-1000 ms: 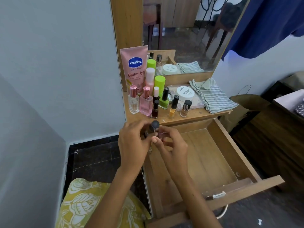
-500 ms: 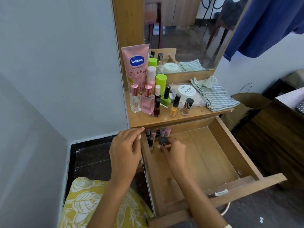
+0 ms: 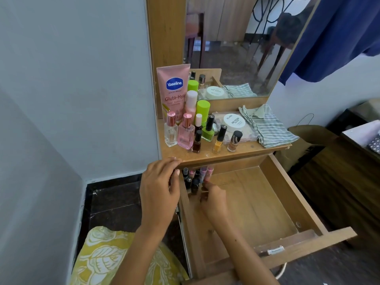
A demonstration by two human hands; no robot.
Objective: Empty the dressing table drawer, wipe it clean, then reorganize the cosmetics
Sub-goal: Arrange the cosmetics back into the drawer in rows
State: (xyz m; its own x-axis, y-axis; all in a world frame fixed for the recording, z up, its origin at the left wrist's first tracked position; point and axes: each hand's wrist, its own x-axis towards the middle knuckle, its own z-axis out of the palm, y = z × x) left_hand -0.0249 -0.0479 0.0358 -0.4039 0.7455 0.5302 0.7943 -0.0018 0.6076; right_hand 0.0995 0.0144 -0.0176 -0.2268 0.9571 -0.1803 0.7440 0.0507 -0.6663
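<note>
The wooden drawer (image 3: 273, 194) is pulled out and mostly bare. Several small bottles (image 3: 198, 173) with dark and pink caps stand in its back-left corner. My right hand (image 3: 214, 201) is inside the drawer, its fingertips closed on a small dark-capped bottle (image 3: 195, 185) at the front of that group. My left hand (image 3: 160, 188) hovers at the drawer's left wall, holding nothing, with its fingertips at the table-top edge. On the table top (image 3: 205, 155) stand a pink Vaseline tube (image 3: 173, 89), two perfume bottles (image 3: 178, 130), several nail polishes (image 3: 219, 138) and a white jar (image 3: 233, 121).
A striped cloth (image 3: 267, 126) lies on the table top at the right. The mirror (image 3: 236, 44) rises behind the cosmetics. A grey wall (image 3: 72, 89) closes the left side. Dark wooden furniture (image 3: 349, 171) stands to the right of the drawer. My yellow-patterned lap (image 3: 111, 258) is below.
Both hands held a dark-capped bottle above the drawer; my right hand has carried it down into the back-left corner beside the others. My left hand let go and moved to the drawer's left wall.
</note>
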